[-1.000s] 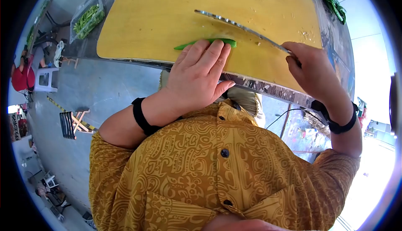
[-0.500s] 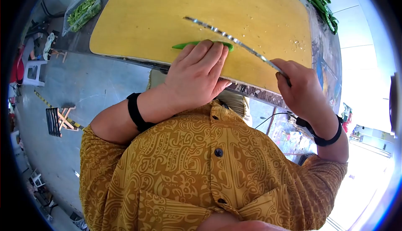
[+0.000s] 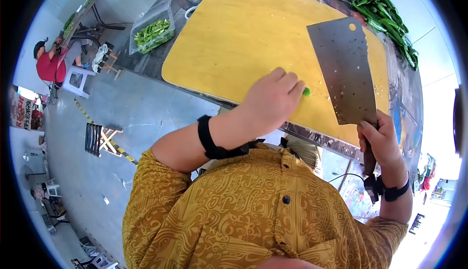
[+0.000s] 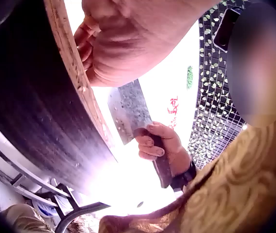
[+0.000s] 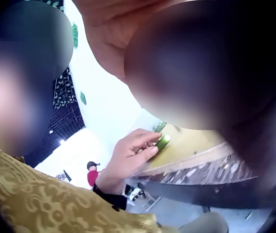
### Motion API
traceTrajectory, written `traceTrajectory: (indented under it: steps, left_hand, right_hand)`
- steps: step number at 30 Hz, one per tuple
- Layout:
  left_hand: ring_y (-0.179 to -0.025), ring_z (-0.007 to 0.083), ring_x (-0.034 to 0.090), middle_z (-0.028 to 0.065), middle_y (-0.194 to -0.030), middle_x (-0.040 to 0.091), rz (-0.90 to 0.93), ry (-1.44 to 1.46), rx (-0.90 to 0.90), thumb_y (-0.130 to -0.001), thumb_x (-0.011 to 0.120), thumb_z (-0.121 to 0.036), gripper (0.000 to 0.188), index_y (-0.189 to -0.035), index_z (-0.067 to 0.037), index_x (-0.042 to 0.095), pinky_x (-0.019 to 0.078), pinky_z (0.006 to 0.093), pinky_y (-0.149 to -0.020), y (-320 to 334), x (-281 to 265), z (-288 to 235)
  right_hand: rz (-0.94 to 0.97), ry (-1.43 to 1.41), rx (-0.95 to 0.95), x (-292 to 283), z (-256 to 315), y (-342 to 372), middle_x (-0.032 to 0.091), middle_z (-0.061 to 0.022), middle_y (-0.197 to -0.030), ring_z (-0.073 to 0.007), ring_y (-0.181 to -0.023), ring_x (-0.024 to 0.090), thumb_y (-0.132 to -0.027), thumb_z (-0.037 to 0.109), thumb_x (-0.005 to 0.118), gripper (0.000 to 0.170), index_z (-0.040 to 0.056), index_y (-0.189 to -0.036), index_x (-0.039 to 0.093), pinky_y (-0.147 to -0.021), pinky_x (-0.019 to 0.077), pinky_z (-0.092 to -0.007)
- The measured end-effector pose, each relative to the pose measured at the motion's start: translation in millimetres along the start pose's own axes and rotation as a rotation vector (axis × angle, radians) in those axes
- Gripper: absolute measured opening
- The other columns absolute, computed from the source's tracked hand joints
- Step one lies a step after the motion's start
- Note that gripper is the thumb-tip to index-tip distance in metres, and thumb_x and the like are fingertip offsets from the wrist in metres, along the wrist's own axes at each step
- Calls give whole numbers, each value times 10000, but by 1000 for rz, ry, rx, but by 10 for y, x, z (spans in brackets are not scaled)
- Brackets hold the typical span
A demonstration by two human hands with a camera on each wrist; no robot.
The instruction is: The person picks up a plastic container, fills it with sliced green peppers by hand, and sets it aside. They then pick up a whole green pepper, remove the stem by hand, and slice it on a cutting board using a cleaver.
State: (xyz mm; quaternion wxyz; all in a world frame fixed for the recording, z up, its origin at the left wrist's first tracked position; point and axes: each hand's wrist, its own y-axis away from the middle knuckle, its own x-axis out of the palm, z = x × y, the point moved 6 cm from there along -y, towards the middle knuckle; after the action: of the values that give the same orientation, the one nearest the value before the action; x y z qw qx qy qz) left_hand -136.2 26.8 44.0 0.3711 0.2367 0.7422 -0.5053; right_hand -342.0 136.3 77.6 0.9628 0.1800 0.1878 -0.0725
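Green pepper [image 5: 162,142] was held just over or on the near part of the yellow board [image 3: 234,40]; whether it was touching the surface could not be told. It was pinched in the grip of the left hand [image 3: 275,98], between the thumb and bent fingers, and was mostly covered by them. From the right wrist, a pale end was seen jutting out beyond the hand.

To the right, a cleaver [image 3: 343,69] was grasped by its dark handle, the grip of the right hand [image 3: 382,137] being wrapped around it. The broad, speckled blade was raised well apart from the pepper, with its holed corner pointed away from the person.

The board was laid on a dark, worn counter [image 3: 405,91]. Beyond its far right side, long green peppers [image 3: 380,10] were heaped, and to its left a clear plastic container [image 3: 153,32] was filled with cut green pieces. A black band [image 3: 207,137] was worn on the left wrist, above a patterned yellow-brown shirt [image 3: 243,205]. Farther left, a folding stool [image 3: 100,140] was stood on the floor, and a person in red [image 3: 51,69] was seated.
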Motion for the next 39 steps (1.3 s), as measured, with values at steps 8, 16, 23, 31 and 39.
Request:
traceTrajectory:
  steps: [8,16,23,31,39]
  left_hand:
    - [-788,253,558,72,-813,561,145,-51,-78,-712,717,-40,156,-857,-20,662,494,352,-695,-199,65,144]
    - [-790,262,559,52,-831,559,68,-140,-17,-716,711,-25,193,-902,-57,670,490,360,-690,-281,70,66]
    - [-838,275,546,81,-920,564,131,-129,-24,-733,705,-52,294,-1025,-22,678,486,373,-721,-195,22,-131]
    - [-927,326,544,141,-1049,570,79,-93,42,-749,704,-103,355,-1070,40,653,488,393,-800,-83,46,-245]
    - [-992,374,496,176,-1186,501,51,-126,89,-778,705,-291,506,-1122,67,608,456,447,-862,47,80,-267]
  right_hand:
    - [3,-221,-8,69,-274,70,534,-28,-599,-94,-480,511,-876,92,547,107,-3,-916,515,-461,419,-231]
    - [29,-284,-37,115,-444,109,560,-18,-633,-79,-494,520,-914,120,553,174,-34,-988,525,-487,423,-221]
    - [10,-106,-97,38,-277,189,567,-2,-678,-53,-516,525,-911,95,552,243,-54,-1103,539,-511,439,-210]
    - [-124,437,-393,-53,5,171,582,-122,-663,-239,-575,574,-836,41,572,186,-32,-1007,572,-549,467,-342]
    - [-233,870,-820,241,216,159,590,-110,-695,-268,-587,605,-762,-4,597,238,3,-1000,597,-531,512,-355]
